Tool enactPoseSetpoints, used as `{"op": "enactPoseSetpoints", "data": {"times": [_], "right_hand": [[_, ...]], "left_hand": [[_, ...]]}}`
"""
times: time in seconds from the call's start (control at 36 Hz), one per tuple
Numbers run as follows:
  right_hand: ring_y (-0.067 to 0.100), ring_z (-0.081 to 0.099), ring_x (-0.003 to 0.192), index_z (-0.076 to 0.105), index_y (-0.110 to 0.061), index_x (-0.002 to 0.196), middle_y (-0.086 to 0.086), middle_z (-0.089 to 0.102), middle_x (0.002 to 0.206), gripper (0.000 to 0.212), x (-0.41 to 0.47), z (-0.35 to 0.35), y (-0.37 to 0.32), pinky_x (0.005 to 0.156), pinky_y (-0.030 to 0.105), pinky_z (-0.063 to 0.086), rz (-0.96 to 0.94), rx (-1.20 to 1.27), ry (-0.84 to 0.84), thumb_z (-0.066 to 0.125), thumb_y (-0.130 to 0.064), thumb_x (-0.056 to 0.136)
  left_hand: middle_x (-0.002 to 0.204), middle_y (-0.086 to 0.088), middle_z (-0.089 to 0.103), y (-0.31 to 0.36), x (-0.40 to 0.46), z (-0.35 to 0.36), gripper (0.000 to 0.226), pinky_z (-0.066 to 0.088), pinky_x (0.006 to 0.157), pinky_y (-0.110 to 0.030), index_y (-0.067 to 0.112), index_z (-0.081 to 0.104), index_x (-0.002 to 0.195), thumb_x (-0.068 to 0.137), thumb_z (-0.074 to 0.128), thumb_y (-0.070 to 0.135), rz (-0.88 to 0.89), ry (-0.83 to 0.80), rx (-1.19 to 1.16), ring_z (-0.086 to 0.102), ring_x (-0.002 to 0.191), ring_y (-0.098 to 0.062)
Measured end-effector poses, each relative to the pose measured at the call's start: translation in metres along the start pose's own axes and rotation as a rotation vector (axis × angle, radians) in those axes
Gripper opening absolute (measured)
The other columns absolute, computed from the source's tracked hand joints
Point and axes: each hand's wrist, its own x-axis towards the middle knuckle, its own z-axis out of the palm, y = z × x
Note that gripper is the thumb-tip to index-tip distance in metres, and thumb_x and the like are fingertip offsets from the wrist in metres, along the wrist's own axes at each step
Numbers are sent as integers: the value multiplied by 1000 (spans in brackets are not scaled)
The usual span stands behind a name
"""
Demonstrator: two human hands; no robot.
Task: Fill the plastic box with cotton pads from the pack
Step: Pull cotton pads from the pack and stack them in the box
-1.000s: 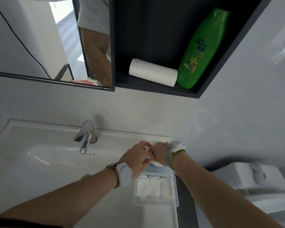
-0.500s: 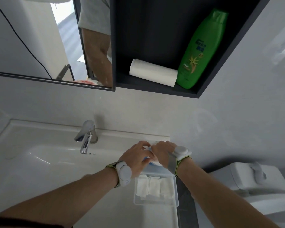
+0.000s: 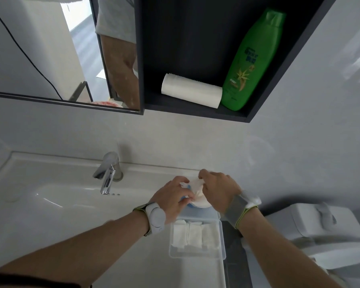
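Observation:
A clear plastic box [image 3: 221, 253] stands on the right end of the white vanity top, with several white square cotton pads [image 3: 188, 235] lying flat inside. Just behind it, both hands hold the pack of cotton pads [image 3: 196, 194], a crumpled clear bag with a blue patch and round white pads showing. My left hand [image 3: 170, 199] grips the pack's left side. My right hand [image 3: 218, 191] pinches its top and right side. The pack's lower part is hidden by my fingers.
A chrome faucet [image 3: 108, 173] stands over the white sink basin [image 3: 56, 196] to the left. Above hang a mirror [image 3: 50, 48] and a dark open shelf [image 3: 195, 113] with a paper roll [image 3: 191, 91] and a green bottle [image 3: 252, 61]. A white toilet [image 3: 312, 225] sits at the right.
My right hand has rotated and shifted to the right on the pack, opening a gap between the hands that now shows the bag and pads. My left hand has stayed in place.

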Motion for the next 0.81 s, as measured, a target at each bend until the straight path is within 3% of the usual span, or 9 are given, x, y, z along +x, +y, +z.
{"op": "enactPoseSetpoints", "data": {"times": [0.17, 0.42, 0.53, 0.61, 0.72, 0.81], "right_hand": [[22, 58, 67, 63, -20, 96, -4, 63, 76, 20, -4, -2, 18, 60, 31, 49, 40, 314, 162, 55, -11, 80], [9, 59, 60, 65, -23, 112, -6, 64, 74, 24, -18, -9, 29, 64, 24, 51, 174, 597, 226, 58, -15, 91], [12, 53, 52, 59, -21, 108, -3, 62, 73, 23, -29, -12, 28, 55, 24, 48, 192, 906, 149, 61, -8, 89], [10, 51, 55, 60, -17, 96, -4, 62, 65, 21, -39, -4, 24, 54, 20, 45, 183, 1089, -16, 70, -3, 84], [9, 58, 68, 70, -16, 89, -1, 63, 70, 10, -53, 26, 19, 70, 27, 51, 166, 1025, -251, 75, -13, 81], [9, 61, 68, 69, -15, 86, -7, 65, 71, 3, -62, 53, 12, 70, 24, 51, 206, 1011, -362, 71, -17, 86]], "left_hand": [[141, 15, 33, 2, 1, 0, 18, 45, 96, -31, 35, 70, 103, 100, 52, 34, -3, -9, -6, 46, 121, -10], [142, 13, 35, 5, 2, -3, 19, 43, 92, -26, 32, 71, 104, 100, 53, 33, -3, -7, -9, 46, 123, -9], [142, 8, 36, 6, 2, -6, 20, 44, 95, -30, 28, 72, 105, 100, 53, 32, -4, -9, -22, 49, 119, -12], [144, 5, 37, 6, 3, -8, 17, 45, 93, -29, 26, 71, 102, 99, 55, 30, -5, -4, -28, 52, 118, -14], [143, 5, 39, 5, 3, -7, 17, 47, 91, -31, 26, 72, 102, 99, 56, 29, 4, 13, -21, 55, 115, -14], [141, 4, 40, 5, 3, -6, 16, 45, 93, -30, 26, 73, 102, 98, 58, 30, 5, 16, -30, 54, 114, -13]]}}
